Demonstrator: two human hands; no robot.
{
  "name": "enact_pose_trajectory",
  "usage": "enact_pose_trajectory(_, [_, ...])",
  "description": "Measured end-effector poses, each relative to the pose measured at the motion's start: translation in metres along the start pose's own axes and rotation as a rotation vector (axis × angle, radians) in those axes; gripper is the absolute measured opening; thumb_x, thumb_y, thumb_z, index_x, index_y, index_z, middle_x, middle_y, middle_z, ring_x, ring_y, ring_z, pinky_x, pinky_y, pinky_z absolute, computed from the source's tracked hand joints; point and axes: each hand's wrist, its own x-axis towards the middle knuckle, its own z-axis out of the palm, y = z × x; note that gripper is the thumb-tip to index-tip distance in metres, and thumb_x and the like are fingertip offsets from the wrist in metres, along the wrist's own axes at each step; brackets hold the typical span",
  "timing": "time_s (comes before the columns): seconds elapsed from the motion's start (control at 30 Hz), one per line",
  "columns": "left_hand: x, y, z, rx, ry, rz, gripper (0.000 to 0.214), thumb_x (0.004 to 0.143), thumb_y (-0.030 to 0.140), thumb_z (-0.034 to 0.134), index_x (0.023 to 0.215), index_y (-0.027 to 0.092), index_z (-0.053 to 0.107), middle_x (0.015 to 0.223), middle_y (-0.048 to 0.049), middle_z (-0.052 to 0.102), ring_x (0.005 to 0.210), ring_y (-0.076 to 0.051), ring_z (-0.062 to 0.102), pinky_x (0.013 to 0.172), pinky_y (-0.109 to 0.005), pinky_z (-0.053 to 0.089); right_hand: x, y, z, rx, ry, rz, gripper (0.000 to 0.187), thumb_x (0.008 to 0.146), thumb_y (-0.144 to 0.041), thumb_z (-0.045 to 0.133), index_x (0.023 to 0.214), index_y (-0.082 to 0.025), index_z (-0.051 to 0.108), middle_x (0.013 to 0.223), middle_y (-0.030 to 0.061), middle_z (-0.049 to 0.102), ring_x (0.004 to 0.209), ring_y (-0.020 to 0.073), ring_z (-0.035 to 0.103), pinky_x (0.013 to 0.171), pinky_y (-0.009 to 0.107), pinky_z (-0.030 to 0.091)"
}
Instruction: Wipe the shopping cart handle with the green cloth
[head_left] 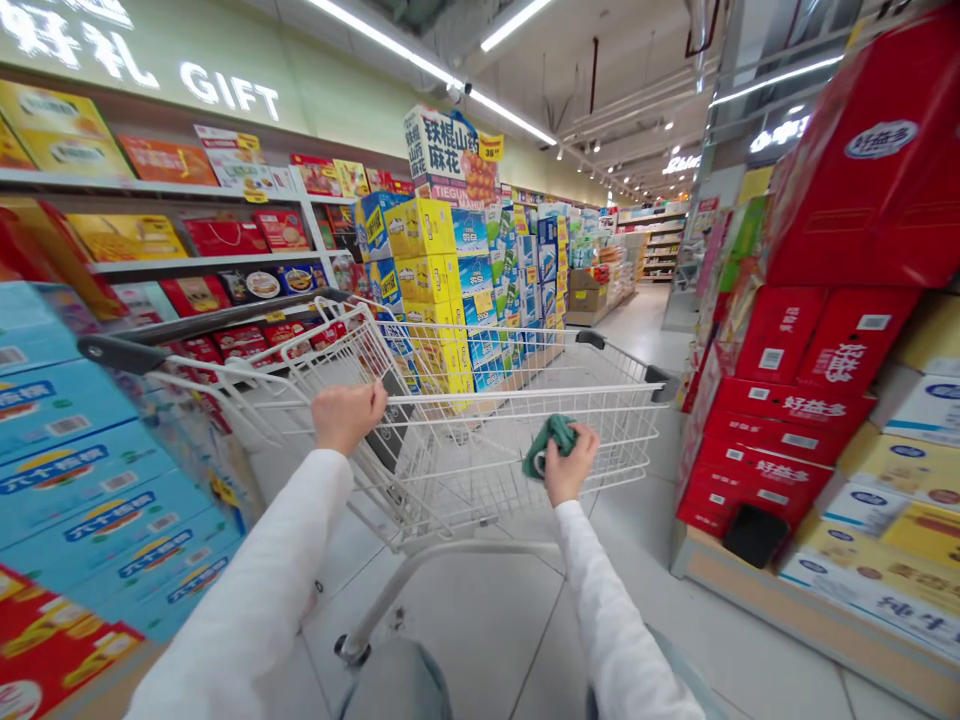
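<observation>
A white wire shopping cart (495, 399) stands sideways in front of me, its dark push handle at the left. My left hand (349, 415) is closed around the top rim of the cart's near side, close to the child-seat end. In my right hand (571, 463) is a crumpled green cloth (551, 440), gripped between thumb and fingers. The cloth is against or just in front of the wire side, below the rim; I cannot tell whether it touches the wires. Through the mesh, the floor shows.
Light-blue cartons (82, 480) are stacked at the left, and red boxes (780, 440) at the right with a black object (756, 535) on their ledge. Beyond the cart rise yellow cartons (424, 290). Gift shelves (210, 190) line the wall. A tiled aisle (645, 310) runs back.
</observation>
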Motion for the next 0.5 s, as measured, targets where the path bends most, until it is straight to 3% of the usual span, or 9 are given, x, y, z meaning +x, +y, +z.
enact_pose_trajectory(0.1, [0.000,0.000,0.000,-0.005,0.014,-0.001,0.061,0.088,0.038,0.020,0.066,0.013,0.072,0.062,-0.0156,0.066,0.066,-0.027,0.062,0.056,-0.031,0.031,0.028,0.023,-0.014,-0.087,0.215,0.174,0.030,0.068,-0.020,0.052,0.098,-0.018,0.048,0.101,0.0095,0.046,0.102,0.0260,0.046,0.092,0.046,0.036])
enact_pose_trajectory(0.17, [0.000,0.001,0.000,-0.009,0.021,-0.006,0.060,0.088,0.038,0.021,0.066,0.013,0.072,0.061,-0.0155,0.065,0.065,-0.027,0.061,0.056,-0.031,0.031,0.030,0.025,-0.014,-0.088,0.225,0.161,0.030,0.069,-0.021,0.052,0.098,-0.018,0.047,0.102,0.0099,0.046,0.103,0.0263,0.045,0.093,0.046,0.035])
enact_pose_trajectory(0.23, [0.001,0.002,-0.001,-0.010,0.024,-0.010,0.060,0.088,0.038,0.022,0.066,0.014,0.072,0.061,-0.0154,0.065,0.065,-0.027,0.061,0.055,-0.030,0.030,0.018,0.015,-0.007,-0.042,0.124,0.060,0.030,0.070,-0.020,0.052,0.100,-0.018,0.047,0.104,0.0101,0.045,0.105,0.0253,0.044,0.094,0.044,0.036])
enact_pose_trajectory(0.4, [0.001,0.001,0.001,-0.003,0.033,-0.023,0.059,0.088,0.038,0.022,0.067,0.014,0.072,0.061,-0.0156,0.066,0.065,-0.026,0.061,0.054,-0.030,0.028,-0.038,-0.025,0.020,0.099,-0.290,-0.167,0.034,0.072,-0.013,0.050,0.106,-0.020,0.048,0.110,0.0101,0.046,0.106,0.0213,0.047,0.092,0.039,0.039])
enact_pose_trajectory(0.5, [0.001,0.000,0.001,-0.006,0.036,-0.023,0.059,0.088,0.038,0.022,0.066,0.014,0.072,0.062,-0.0157,0.066,0.065,-0.026,0.061,0.054,-0.030,0.028,-0.048,-0.029,0.023,0.121,-0.337,-0.194,0.033,0.072,-0.013,0.049,0.105,-0.021,0.049,0.110,0.0097,0.046,0.106,0.0209,0.047,0.092,0.039,0.040])
